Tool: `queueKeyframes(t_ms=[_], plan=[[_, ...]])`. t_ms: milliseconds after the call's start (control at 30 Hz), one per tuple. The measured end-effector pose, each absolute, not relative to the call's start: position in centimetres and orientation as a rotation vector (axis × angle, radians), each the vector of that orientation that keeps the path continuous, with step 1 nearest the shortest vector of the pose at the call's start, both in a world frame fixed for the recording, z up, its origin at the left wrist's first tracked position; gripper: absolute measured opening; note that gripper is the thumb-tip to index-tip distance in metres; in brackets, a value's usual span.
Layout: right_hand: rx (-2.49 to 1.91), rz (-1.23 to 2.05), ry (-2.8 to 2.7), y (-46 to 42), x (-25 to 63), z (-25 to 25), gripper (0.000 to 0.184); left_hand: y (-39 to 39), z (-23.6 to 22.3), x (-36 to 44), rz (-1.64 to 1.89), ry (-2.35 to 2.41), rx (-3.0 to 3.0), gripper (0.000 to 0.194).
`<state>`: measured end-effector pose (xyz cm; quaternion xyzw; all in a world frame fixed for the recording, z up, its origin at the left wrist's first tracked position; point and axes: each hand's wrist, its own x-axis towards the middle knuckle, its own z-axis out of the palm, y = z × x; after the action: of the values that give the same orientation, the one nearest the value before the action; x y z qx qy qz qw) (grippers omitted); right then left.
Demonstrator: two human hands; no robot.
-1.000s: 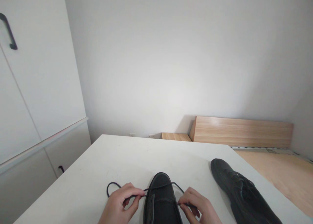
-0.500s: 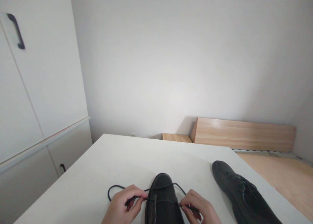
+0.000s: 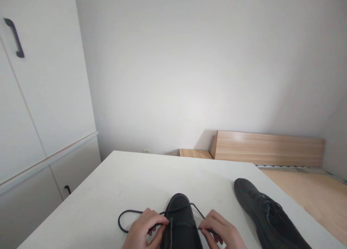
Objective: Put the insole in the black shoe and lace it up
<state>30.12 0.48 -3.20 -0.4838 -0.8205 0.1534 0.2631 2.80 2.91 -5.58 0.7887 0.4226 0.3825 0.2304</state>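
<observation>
A black lace-up shoe (image 3: pixel 180 220) stands toe-away on the white table (image 3: pixel 135 184), right in front of me. My left hand (image 3: pixel 143 231) is closed in a pinch on the black lace (image 3: pixel 127 214) at the shoe's left side; the lace loops out to the left over the table. My right hand (image 3: pixel 221 231) pinches the other end of the lace at the shoe's right side. The lace runs across the top of the shoe between both hands. The bottom edge of the view cuts off both wrists.
A second black shoe (image 3: pixel 267 214) lies to the right on the table, near its right edge. White cabinet doors (image 3: pixel 40 97) with dark handles stand at the left. A light wooden bed frame (image 3: pixel 268 147) sits beyond the table by the wall.
Both hands have slid slightly inward and lower toward the shoe's eyelets. The lace loop on the left lies wider and flatter on the table.
</observation>
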Motion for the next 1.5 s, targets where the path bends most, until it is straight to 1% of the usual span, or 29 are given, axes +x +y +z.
queueKeyframes(t_ms=[133,200,400,533,700,833,1000,1067,1167,1300,1400,1500], plan=[[-1.333,0.407,-2.240,0.5,30.1,-2.9,0.024,3.0,-4.9,2.7,1.105,1.138,2.279,0.016],[-1.339,0.418,-2.240,0.6,30.2,-3.0,0.024,3.0,-4.6,2.8,1.069,1.147,2.282,0.017],[-1.315,0.428,-2.187,0.6,30.2,-3.6,0.023,2.8,-2.9,4.0,0.930,1.210,2.010,0.024],[-1.332,0.390,-2.158,0.6,30.0,-3.4,0.023,3.0,-0.4,5.0,0.745,1.237,2.019,0.032],[-1.302,0.387,-2.177,0.7,30.0,-3.3,0.022,3.5,2.4,5.9,0.487,1.320,2.226,0.021],[-1.323,0.284,-2.234,0.8,29.8,-3.6,0.023,4.3,3.9,6.6,0.280,1.303,2.347,0.025],[-1.315,0.086,-2.223,0.9,29.6,-3.8,0.025,5.4,4.4,7.6,0.186,1.268,2.384,0.022],[-1.327,0.157,-2.187,1.0,29.5,-3.8,0.027,5.4,4.5,7.8,0.164,1.258,2.408,0.022],[-1.325,0.388,-2.158,1.0,29.2,-3.5,0.031,5.2,4.7,7.8,0.155,1.247,2.457,0.025],[-1.294,0.557,-2.130,0.5,28.8,-1.9,0.034,5.0,5.1,7.9,0.156,1.242,2.497,0.025],[-1.375,0.555,-2.197,0.0,27.9,0.4,0.030,5.0,5.2,8.1,0.174,1.246,2.506,0.021],[-1.568,0.453,-2.351,-0.1,26.5,2.7,0.020,4.9,5.1,8.5,0.244,1.214,2.491,0.017]])
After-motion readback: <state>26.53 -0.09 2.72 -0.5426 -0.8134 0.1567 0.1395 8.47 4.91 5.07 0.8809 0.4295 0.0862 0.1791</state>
